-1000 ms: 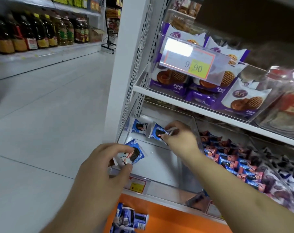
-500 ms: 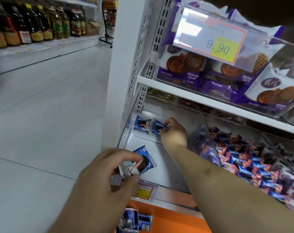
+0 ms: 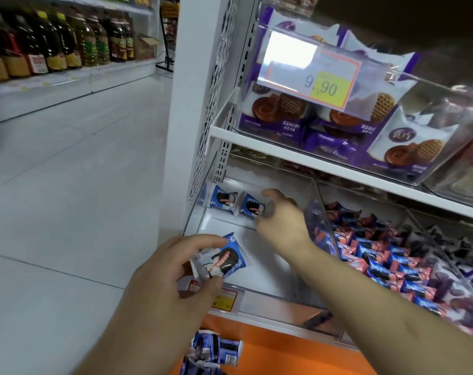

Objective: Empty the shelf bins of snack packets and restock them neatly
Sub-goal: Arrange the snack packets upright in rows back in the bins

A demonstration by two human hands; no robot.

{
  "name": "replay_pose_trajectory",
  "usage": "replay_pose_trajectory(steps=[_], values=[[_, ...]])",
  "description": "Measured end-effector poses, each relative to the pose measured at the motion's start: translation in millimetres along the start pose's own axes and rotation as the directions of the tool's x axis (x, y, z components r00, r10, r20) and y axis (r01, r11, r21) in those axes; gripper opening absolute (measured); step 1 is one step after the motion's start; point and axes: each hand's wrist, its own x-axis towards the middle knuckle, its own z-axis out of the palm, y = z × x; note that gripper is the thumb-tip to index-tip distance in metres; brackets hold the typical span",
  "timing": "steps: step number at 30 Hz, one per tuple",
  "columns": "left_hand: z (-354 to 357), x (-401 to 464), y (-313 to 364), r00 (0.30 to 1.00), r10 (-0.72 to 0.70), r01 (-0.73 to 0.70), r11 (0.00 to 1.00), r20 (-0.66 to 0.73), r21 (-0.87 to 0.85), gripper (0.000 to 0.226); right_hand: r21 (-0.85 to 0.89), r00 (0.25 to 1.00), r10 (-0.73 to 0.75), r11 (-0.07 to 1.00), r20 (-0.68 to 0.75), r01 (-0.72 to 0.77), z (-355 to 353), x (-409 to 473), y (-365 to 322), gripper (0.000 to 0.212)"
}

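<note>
Packet (image 3: 224, 259) in left hand (image 3: 173, 277) grip, long axis diagonal, top up-right.

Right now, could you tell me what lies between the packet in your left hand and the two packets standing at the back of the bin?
Head view: only bare white bin floor separates the held packet from the back packets.

The near blue-and-white snack packet (image 3: 224, 259) is glossy crinkled plastic film, as are the purple biscuit bags (image 3: 274, 115) above. The clear shelf bin (image 3: 315, 193) is smooth transparent plastic, the white perforated upright (image 3: 216, 85) painted metal, and the pale floor (image 3: 75, 185) smooth with a dull sheen.
</note>
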Motion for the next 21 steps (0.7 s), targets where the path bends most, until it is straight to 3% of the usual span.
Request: replay_pose_trajectory(steps=[3,6,11,16,21], values=[[2.4,-5.0,5.3,1.0,-0.021,0.022,0.999,0.011,-0.044,0.062,-0.166,0.977,-0.205,0.967,-0.054,0.194,-56.4,-55.1,-1.1,0.057],[9.7,-4.6,16.9,0.998,-0.055,0.054,0.994,-0.004,-0.097,0.06,-0.371,0.959,-0.262,0.906,-0.109,0.206,-95.5,-91.5,29.7,0.051],[43.6,32.0,37.1,0.999,0.032,-0.033,0.999,0.009,0.037,0.05,-0.22,0.952,-0.292,0.938,-0.092,0.267,-101.9,-101.5,74.7,0.041],[95.1,112.6,29.7,0.986,0.138,-0.154,0.966,0.088,0.207,0.035,-0.176,0.948,-0.308,0.94,-0.078,0.292,-99.6,-104.3,83.8,0.053],[144.8,185.4,-4.0,0.914,0.308,-0.403,0.772,0.264,0.492,0.037,-0.174,0.946,-0.313,0.94,-0.088,0.295,-97.2,-104.3,91.8,0.049]])
